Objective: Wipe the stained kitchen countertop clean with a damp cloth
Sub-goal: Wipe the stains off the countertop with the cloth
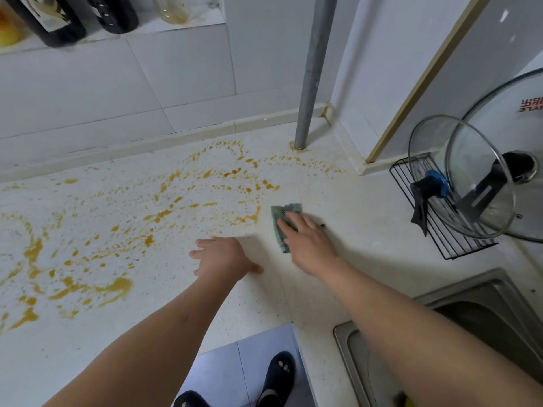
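Green cloth is being pressed flat on the countertop under the right hand, fingers straight and spread over it, no pinch; cloth is lying just right of the stain field. Left hand is being braced on the counter, fingers loosely spread, nothing held. Orange stains are covering the counter from mid to far left and up to the back wall; area right of the cloth is looking clean already, so est. early in the job. For the step in hand: palm pressure is best kept even, strokes overlapped and pulled right-to-left or toward the near edge, cloth refolded once loaded so residue isn't being smeared. Thick pools near left prob. need a second pass. Edges: back-wall ledge and pipe base are trapping splatter, fingertip work needed there. Lid rack at right and sink near right are limiting swing that way; open room is all to the left. Near edge drop-off to floor: drips are to be watched.
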A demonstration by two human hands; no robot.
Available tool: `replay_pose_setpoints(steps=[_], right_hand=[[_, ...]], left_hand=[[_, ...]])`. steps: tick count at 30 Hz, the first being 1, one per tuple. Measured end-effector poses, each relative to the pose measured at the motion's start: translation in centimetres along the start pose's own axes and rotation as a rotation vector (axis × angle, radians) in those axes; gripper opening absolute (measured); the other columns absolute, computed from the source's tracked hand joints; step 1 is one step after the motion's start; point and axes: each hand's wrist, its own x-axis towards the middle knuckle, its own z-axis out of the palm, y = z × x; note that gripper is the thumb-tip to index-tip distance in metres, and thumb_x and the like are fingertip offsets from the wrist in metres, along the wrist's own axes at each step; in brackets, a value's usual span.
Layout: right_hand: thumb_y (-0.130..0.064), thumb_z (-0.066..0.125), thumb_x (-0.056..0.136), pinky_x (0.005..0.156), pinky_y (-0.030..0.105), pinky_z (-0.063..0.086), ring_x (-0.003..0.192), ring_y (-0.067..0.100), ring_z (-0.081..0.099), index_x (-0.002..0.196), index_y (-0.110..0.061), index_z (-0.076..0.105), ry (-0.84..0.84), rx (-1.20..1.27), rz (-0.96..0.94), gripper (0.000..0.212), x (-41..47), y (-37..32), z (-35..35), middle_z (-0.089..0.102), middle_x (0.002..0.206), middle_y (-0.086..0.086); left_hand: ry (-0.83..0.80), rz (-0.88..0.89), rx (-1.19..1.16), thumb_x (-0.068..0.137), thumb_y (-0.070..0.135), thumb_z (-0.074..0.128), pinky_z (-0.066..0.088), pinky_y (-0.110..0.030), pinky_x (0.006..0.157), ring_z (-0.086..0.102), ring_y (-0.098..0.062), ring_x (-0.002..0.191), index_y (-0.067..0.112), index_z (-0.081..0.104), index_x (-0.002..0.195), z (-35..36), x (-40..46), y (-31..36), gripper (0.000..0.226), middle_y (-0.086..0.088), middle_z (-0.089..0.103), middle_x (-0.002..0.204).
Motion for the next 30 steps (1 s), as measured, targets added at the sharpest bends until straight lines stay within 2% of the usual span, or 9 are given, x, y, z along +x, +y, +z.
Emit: replay_pose_setpoints(steps=[4, 8, 10, 14, 17, 19, 22, 26, 30], right_hand=[[-0.030, 0.051, 0.100, 0.122, 0.047, 0.025, 0.150, 0.035, 0.023, 0.161, -0.018, 0.023, 0.064, -0.087, 0.309, 0.068, -0.1, 7.1, -2.2, 0.017, 0.167, 0.007], [-0.035, 0.045, 0.101, 0.126, 0.046, 0.015, 0.155, 0.033, 0.007, 0.163, -0.021, 0.012, -0.043, -0.032, 0.578, 0.071, 1.8, 10.1, -4.0, 0.002, 0.170, 0.008], [-0.035, 0.045, 0.101, 0.127, 0.046, 0.010, 0.155, 0.034, 0.003, 0.163, -0.020, 0.009, -0.051, -0.022, 0.566, 0.073, 3.0, 8.6, -3.8, -0.001, 0.170, 0.010], [-0.033, 0.052, 0.094, 0.127, 0.049, 0.011, 0.156, 0.035, 0.001, 0.163, -0.019, 0.009, -0.058, -0.045, 0.256, 0.083, 3.1, 0.7, -1.5, 0.000, 0.170, 0.012], [-0.027, 0.048, 0.095, 0.127, 0.048, 0.003, 0.156, 0.027, -0.009, 0.163, -0.024, 0.009, -0.117, 0.027, 0.069, 0.079, 1.4, -4.3, 0.6, -0.006, 0.171, 0.003], [-0.028, 0.044, 0.099, 0.127, 0.046, -0.001, 0.156, 0.022, -0.011, 0.163, -0.027, 0.010, -0.132, 0.031, 0.020, 0.072, 0.3, -4.0, 1.0, -0.006, 0.171, -0.001], [-0.030, 0.042, 0.101, 0.127, 0.046, 0.004, 0.157, 0.021, -0.005, 0.163, -0.028, 0.013, -0.077, -0.007, 0.107, 0.069, -0.7, 0.0, 0.1, -0.003, 0.172, -0.002], [-0.032, 0.050, 0.097, 0.126, 0.046, 0.012, 0.156, 0.028, 0.003, 0.163, -0.024, 0.012, -0.052, -0.063, 0.332, 0.077, -1.8, 7.6, -2.3, -0.001, 0.171, 0.004], [-0.033, 0.058, 0.095, 0.126, 0.049, 0.012, 0.155, 0.034, 0.002, 0.163, -0.024, 0.005, -0.051, -0.002, 0.630, 0.087, -5.3, 12.3, -3.4, -0.005, 0.170, 0.005]], left_hand=[[-0.001, -0.004, -0.012, 0.060, 0.066, 0.091, 0.039, -0.069, 0.109, 0.010, -0.062, 0.148, -0.009, 0.021, 0.156, 0.0, 0.0, 0.0, 0.140, -0.037, -0.003, 0.164], [0.010, -0.008, -0.035, 0.058, 0.064, 0.093, 0.038, -0.072, 0.109, 0.009, -0.061, 0.149, -0.009, 0.016, 0.157, 0.1, 0.2, -0.1, 0.145, -0.036, -0.004, 0.165], [0.012, -0.012, -0.042, 0.057, 0.063, 0.093, 0.037, -0.073, 0.108, 0.009, -0.061, 0.149, -0.009, 0.015, 0.158, 0.2, 0.3, 0.0, 0.146, -0.036, -0.005, 0.165], [0.012, -0.015, -0.026, 0.057, 0.064, 0.093, 0.038, -0.072, 0.108, 0.010, -0.062, 0.148, -0.008, 0.017, 0.158, 0.4, 0.7, -0.1, 0.146, -0.037, -0.004, 0.165], [0.024, 0.001, 0.025, 0.060, 0.068, 0.089, 0.033, -0.069, 0.114, 0.010, -0.061, 0.149, -0.007, 0.023, 0.157, 0.7, 1.1, -0.1, 0.139, -0.040, 0.002, 0.163], [0.031, 0.013, 0.060, 0.060, 0.071, 0.087, 0.028, -0.070, 0.115, 0.011, -0.058, 0.151, -0.009, 0.031, 0.153, 0.9, 1.5, -0.1, 0.135, -0.040, 0.011, 0.162], [0.039, -0.013, 0.049, 0.055, 0.073, 0.088, 0.025, -0.069, 0.116, 0.011, -0.055, 0.152, -0.010, 0.024, 0.155, 1.2, 2.0, -0.3, 0.145, -0.038, 0.008, 0.164], [0.077, -0.026, 0.049, 0.050, 0.075, 0.088, 0.038, -0.067, 0.110, 0.018, -0.061, 0.147, -0.003, 0.019, 0.159, 1.5, 2.1, -0.1, 0.151, -0.038, 0.005, 0.164], [0.087, -0.030, 0.026, 0.048, 0.077, 0.088, 0.040, -0.068, 0.108, 0.016, -0.062, 0.147, -0.004, 0.011, 0.160, 1.8, 2.1, -0.4, 0.158, -0.036, 0.003, 0.165]])
